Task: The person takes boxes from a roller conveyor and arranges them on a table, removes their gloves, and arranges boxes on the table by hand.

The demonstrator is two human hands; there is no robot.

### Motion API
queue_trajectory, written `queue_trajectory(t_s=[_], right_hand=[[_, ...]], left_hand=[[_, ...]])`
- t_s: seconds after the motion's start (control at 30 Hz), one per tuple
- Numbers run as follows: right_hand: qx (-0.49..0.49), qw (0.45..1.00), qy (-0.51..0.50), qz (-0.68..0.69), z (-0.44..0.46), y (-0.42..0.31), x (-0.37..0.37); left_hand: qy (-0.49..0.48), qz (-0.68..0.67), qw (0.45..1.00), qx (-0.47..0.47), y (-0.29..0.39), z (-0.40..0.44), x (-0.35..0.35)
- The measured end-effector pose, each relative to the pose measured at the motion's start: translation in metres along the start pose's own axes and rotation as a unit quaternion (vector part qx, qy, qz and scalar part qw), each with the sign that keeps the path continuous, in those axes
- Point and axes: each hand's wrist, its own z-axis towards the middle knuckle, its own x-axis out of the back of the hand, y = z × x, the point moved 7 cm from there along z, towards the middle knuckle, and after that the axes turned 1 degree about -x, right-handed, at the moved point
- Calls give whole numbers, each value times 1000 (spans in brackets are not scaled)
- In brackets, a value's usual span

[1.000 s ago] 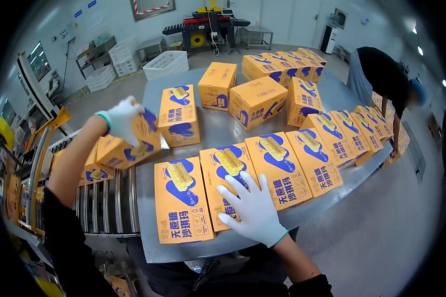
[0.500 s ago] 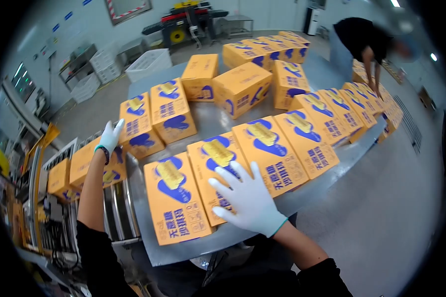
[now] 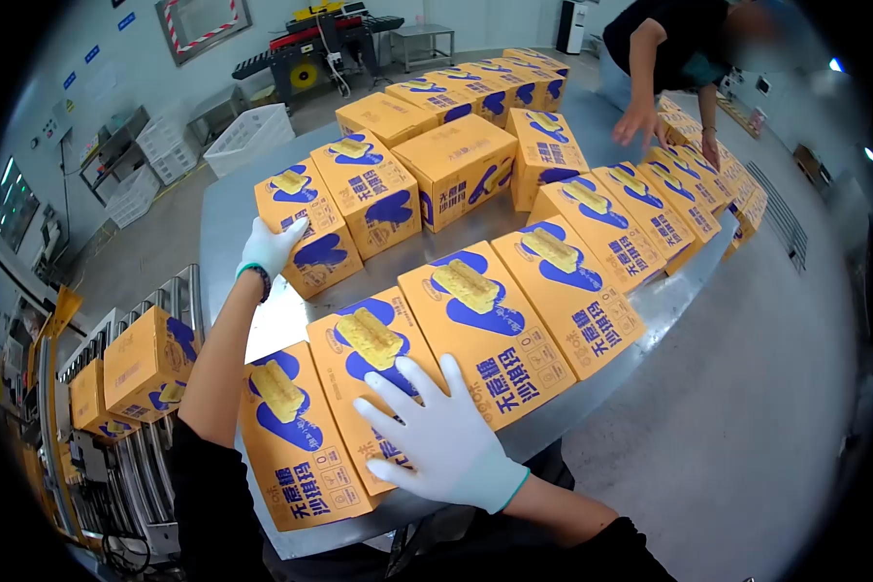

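while the left hand (image 3: 267, 244) touches the left-end box (image 3: 322, 254) of the far row on the table (image 3: 436, 248), its closure unclear, that box lies rightward, long axis running away; the right hand (image 3: 446, 441), farther, spreads wide over 1 front-row box (image 3: 364, 339)

Front boxes (image 3: 470, 335): side by side along the near edge of the table (image 3: 383, 276)
Rear boxes (image 3: 456, 163): grouped behind, across the table
Roller conveyor (image 3: 147, 470): left, under two boxes (image 3: 145, 361)
Crate (image 3: 249, 141): on the floor beyond
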Motion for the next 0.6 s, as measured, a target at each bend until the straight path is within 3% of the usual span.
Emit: queue_trajectory(t_s=[0.1, 0.13, 0.17, 0.23, 0.27, 0.3, 0.33, 0.37, 0.4, 0.43, 0.5, 0.53, 0.6], right_hand=[[6, 1000, -1, 6, -1, 0, 0], [-1, 1000, -7, -1, -1, 0, 0], [0, 1000, -14, -6, 1, -1, 0], [24, 999, -21, -1, 0, -4, -1], [14, 1000, -14, -14, 0, -4, -1], [-2, 1000, -2, -30, 0, -3, 0], [-6, 999, -2, -33, 0, -3, 0], [2, 1000, -1, -29, 0, -5, 0], [1, 999, 0, -36, 1, -6, 1], [0, 999, -1, -41, 1, -7, 2], [11, 999, 8, -41, 1, -10, 2], [9, 999, 7, -44, 2, -10, 2], [7, 999, 14, -50, 1, -9, 3]], left_hand=[[-56, -62, 994, -73, -7, 23, -23], [-118, -148, 981, -48, 27, -16, -11], [-193, -128, 972, 43, 11, -12, -1], [-187, -30, 982, -2, 7, -26, 47], [-181, 63, 976, -106, -31, 0, 68], [-172, 71, 978, -96, -36, -12, 101], [-167, 275, 939, -118, -25, -29, 133], [-158, 464, 861, -135, -17, -44, 160], [-201, 531, 818, -94, -26, -55, 179], [-196, 532, 819, -87, -28, -65, 190], [-372, 642, 670, 26, -64, -102, 204], [-355, 613, 705, -5, -68, -106, 204], [-363, 619, 696, 8, -56, -107, 193]])
